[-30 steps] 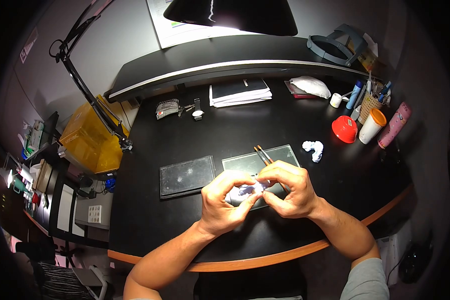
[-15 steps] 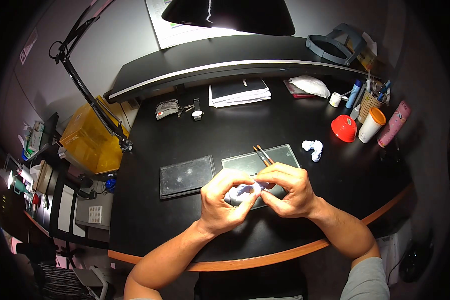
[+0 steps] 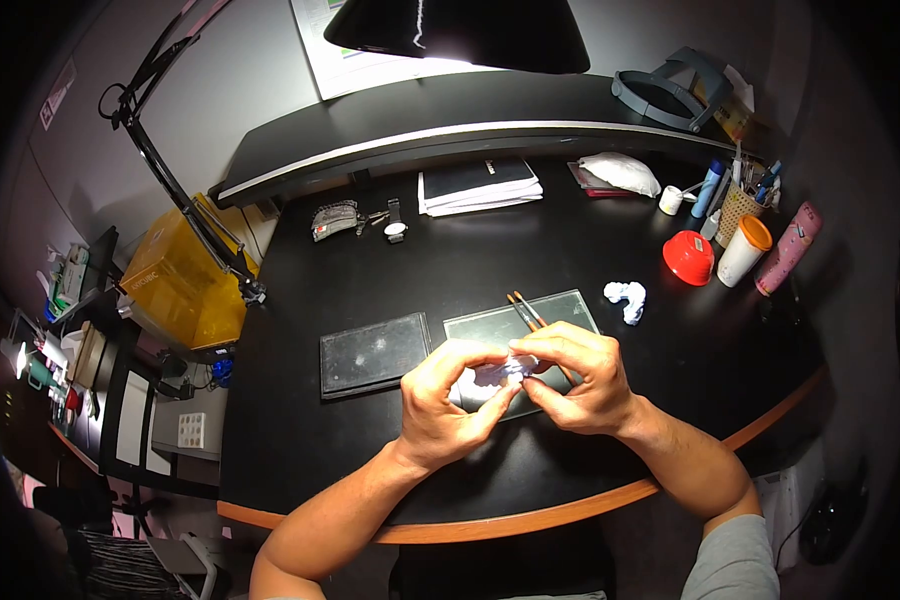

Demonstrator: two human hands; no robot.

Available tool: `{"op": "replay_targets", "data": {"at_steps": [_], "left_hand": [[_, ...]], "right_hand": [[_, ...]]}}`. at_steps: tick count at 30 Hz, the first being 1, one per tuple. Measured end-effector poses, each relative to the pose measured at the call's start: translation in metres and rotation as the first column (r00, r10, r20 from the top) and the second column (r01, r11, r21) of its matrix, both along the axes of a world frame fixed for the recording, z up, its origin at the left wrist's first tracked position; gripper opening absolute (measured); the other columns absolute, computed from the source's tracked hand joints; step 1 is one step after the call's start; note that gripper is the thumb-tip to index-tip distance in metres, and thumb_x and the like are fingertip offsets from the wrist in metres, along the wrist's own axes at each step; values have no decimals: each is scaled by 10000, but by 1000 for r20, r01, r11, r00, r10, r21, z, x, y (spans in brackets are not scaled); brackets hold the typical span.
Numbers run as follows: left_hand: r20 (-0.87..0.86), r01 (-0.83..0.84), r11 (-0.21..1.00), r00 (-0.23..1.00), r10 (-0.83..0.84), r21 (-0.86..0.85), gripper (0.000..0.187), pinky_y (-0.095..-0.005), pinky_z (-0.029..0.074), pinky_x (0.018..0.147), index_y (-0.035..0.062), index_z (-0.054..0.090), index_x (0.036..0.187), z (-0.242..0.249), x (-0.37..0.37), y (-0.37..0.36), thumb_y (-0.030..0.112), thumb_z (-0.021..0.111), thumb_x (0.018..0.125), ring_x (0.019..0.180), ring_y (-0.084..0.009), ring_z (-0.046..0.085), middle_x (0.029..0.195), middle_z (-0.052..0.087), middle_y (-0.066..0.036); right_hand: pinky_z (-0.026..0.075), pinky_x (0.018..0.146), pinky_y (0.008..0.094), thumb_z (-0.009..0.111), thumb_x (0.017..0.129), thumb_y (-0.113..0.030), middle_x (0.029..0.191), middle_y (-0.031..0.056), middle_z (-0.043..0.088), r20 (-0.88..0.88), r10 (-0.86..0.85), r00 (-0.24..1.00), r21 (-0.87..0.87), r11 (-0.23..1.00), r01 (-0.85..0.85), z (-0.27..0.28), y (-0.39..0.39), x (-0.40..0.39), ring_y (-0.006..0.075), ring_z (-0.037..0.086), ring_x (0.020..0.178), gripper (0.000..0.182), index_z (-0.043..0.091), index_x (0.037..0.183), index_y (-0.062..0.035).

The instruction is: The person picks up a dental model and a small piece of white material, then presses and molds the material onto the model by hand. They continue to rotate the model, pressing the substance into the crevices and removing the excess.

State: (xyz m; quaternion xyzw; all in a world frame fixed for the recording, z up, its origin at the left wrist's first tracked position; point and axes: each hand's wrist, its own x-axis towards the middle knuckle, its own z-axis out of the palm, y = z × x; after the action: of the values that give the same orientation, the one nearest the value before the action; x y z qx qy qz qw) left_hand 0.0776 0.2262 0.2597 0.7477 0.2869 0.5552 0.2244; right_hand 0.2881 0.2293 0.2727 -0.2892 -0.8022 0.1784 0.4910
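Note:
Between my two hands is a small pale white dental model [image 3: 492,377], partly covered by fingers. My left hand [image 3: 448,400] is curled round its left side, thumb and fingertips closed on it. My right hand [image 3: 582,384] pinches its right edge from above and below. Under the hands lies a glass slab [image 3: 574,308], with two thin brushes [image 3: 525,310] resting across it, their lower ends hidden by my right hand. A second white, horseshoe-shaped dental model [image 3: 627,299] sits on the desk to the right of the slab.
A dark flat case [image 3: 375,355] lies left of the slab. Farther right stand a red bowl [image 3: 688,257], a white cup with an orange lid [image 3: 744,250] and a pen holder [image 3: 738,212]. Notebooks [image 3: 480,188] lie at the back. A black lamp shade [image 3: 460,35] hangs overhead.
The fingers of my right hand have shifted slightly upward, and the held dental model has turned a little, showing more of its surface. Everything on the desk has stayed in place.

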Motion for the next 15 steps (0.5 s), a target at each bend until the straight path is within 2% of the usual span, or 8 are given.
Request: {"op": "replay_targets", "data": {"at_steps": [15], "left_hand": [[-12, 3, 1000, 1000, -3, -9, 346, -283, 583, 796, -7, 704, 1063, 0, -1, 2, 12, 870, 761, 874, -164, 731, 966, 735, -104]], "right_hand": [[625, 682, 289, 766, 753, 44, 949, 145, 742, 15, -11, 1000, 17, 1000, 11, 1, 0, 1, 206, 744, 793, 379, 738, 1131, 26]]}}
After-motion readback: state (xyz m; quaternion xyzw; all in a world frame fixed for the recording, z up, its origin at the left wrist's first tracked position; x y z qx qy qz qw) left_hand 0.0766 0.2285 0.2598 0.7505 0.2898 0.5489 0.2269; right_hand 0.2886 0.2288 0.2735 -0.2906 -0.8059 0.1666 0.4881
